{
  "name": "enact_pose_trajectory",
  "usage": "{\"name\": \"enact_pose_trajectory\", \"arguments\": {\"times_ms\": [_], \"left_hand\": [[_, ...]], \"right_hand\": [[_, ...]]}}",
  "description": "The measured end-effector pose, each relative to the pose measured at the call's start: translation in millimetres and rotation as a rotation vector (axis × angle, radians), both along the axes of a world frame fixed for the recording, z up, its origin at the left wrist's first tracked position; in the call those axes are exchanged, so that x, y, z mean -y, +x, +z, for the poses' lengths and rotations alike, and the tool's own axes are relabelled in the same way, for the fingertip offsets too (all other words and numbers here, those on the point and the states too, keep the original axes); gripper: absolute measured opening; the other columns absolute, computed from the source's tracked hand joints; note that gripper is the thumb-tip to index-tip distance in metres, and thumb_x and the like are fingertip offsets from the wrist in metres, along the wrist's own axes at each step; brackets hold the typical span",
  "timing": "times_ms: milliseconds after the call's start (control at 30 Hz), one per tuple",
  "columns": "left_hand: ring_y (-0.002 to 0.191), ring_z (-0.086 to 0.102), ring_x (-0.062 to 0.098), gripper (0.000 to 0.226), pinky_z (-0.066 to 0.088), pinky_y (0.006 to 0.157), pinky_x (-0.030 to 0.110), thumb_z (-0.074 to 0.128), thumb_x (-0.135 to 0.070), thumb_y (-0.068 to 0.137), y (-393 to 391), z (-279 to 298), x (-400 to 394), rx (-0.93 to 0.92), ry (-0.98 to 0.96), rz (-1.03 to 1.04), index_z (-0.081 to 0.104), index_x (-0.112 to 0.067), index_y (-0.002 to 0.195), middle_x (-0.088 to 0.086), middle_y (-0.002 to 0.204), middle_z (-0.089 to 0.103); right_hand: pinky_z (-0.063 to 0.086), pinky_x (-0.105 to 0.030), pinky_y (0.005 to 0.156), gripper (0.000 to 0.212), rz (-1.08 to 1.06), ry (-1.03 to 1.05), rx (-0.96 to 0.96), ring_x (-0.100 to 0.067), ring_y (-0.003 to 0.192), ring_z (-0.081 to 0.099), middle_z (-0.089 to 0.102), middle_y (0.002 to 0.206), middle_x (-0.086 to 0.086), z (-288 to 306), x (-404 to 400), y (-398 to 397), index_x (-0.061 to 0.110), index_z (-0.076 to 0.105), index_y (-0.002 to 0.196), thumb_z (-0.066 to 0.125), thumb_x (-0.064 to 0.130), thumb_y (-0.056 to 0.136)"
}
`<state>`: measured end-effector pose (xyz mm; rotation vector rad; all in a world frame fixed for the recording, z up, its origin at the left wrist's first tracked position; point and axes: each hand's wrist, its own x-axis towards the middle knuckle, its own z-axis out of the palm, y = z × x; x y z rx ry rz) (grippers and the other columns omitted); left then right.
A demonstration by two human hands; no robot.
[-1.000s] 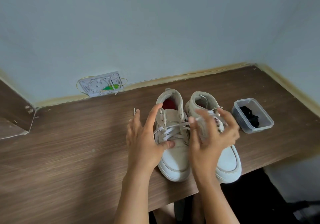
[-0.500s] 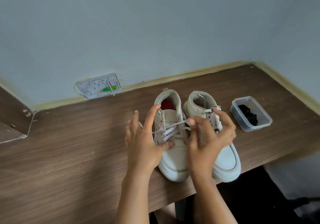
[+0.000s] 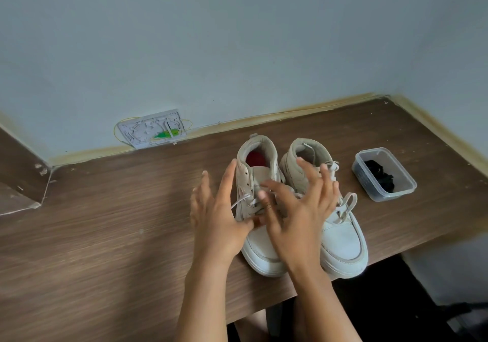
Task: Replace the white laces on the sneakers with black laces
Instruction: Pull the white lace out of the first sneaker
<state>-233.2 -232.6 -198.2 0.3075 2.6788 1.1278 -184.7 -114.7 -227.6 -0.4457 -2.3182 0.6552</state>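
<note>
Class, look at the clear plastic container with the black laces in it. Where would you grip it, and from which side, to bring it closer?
Grip the container by its near long wall, thumb outside and fingers over the rim, coming from above with the right hand, probably. It stands upright with no lid, apart from the right sneaker, so the rim is free all round. The black laces lie loose inside; keep it level.

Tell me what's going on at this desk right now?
A person is unlacing a pair of white sneakers on a wooden desk. The left hand steadies the left sneaker, thumb against its laces. The right hand hovers over both shoes with fingers spread, holding nothing visible. White laces hang loose on the right sneaker. The black laces sit untouched in a clear plastic tub to the right.
</note>
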Motion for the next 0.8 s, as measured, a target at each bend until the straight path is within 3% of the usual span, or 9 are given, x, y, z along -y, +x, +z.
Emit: {"name": "enact_pose_trajectory", "arguments": {"times_ms": [133,233,300,367,467,633,733,800], "left_hand": [[0.148,-0.003,0.030,0.115,0.011,0.119,0.048,0.082,-0.034,0.071,-1.4,-2.7,2.0,0.048,-0.022,0.041,-0.004,-0.061,0.144,0.001,0.162,-0.007],[0.148,-0.004,0.030,0.119,0.012,0.119,0.051,0.084,-0.048,0.064,-2.2,-4.8,1.9,0.062,-0.018,0.053,-0.002,-0.058,0.146,-0.002,0.162,-0.007],[0.148,-0.005,0.029,0.119,0.012,0.119,0.052,0.084,-0.054,0.061,-2.6,-6.9,1.7,0.072,-0.003,0.057,0.001,-0.056,0.147,-0.004,0.162,-0.009],[0.148,-0.007,0.028,0.117,0.010,0.119,0.052,0.084,-0.052,0.062,-2.5,-8.5,1.9,0.085,0.010,0.056,0.004,-0.055,0.148,-0.004,0.162,-0.010],[0.148,-0.010,0.028,0.114,0.009,0.119,0.053,0.084,-0.049,0.065,-1.8,-9.9,2.7,0.097,0.027,0.053,0.007,-0.054,0.148,-0.004,0.162,-0.012],[0.148,-0.010,0.029,0.115,0.009,0.120,0.050,0.084,-0.050,0.064,-2.6,-11.8,2.7,0.107,0.026,0.064,0.006,-0.053,0.149,-0.004,0.162,-0.012],[0.148,-0.010,0.028,0.116,0.008,0.120,0.049,0.084,-0.052,0.062,-2.6,-12.0,2.1,0.116,0.027,0.071,0.006,-0.053,0.149,-0.004,0.162,-0.012],[0.148,-0.009,0.028,0.116,0.009,0.120,0.050,0.084,-0.052,0.063,-3.6,-12.1,1.8,0.117,0.013,0.076,0.007,-0.053,0.149,-0.005,0.162,-0.012]], "right_hand": [[0.005,-0.056,0.117,0.008,0.024,0.034,0.025,-0.035,0.148,0.011,0.037,0.147,-0.004,-5.5,1.3,-0.9,0.030,0.071,0.087,0.066,0.031,0.081],[0.009,-0.053,0.119,0.011,-0.028,-0.024,-0.127,-0.033,0.142,0.026,0.044,0.139,-0.005,-4.6,2.1,-1.0,0.024,0.072,0.086,0.062,0.021,0.084],[0.023,-0.054,0.114,0.015,-0.113,-0.109,-0.262,-0.030,0.133,0.037,0.043,0.133,-0.004,-3.6,1.1,0.6,0.018,0.073,0.088,0.061,0.009,0.086],[0.041,-0.046,0.102,0.014,-0.190,-0.234,-0.394,-0.030,0.122,0.043,0.037,0.128,-0.004,-1.9,-3.3,1.6,0.010,0.071,0.089,0.061,0.001,0.090],[0.043,-0.027,0.097,0.009,-0.315,-0.327,-0.502,-0.034,0.111,0.049,0.036,0.122,-0.010,1.4,-10.7,1.0,0.003,0.067,0.089,0.061,0.004,0.095],[0.034,-0.027,0.102,0.011,-0.254,-0.243,-0.342,-0.026,0.123,0.040,0.040,0.129,-0.012,2.0,-8.6,3.3,0.011,0.069,0.105,0.064,0.014,0.095],[0.031,-0.043,0.107,0.012,-0.071,-0.112,-0.161,-0.022,0.131,0.033,0.043,0.135,-0.006,2.2,-6.9,2.9,0.023,0.072,0.101,0.064,0.027,0.093],[0.029,-0.048,0.110,0.013,0.045,-0.067,-0.063,-0.028,0.137,0.030,0.042,0.139,-0.007,-0.9,-4.9,1.4,0.023,0.073,0.098,0.063,0.029,0.092]]}}
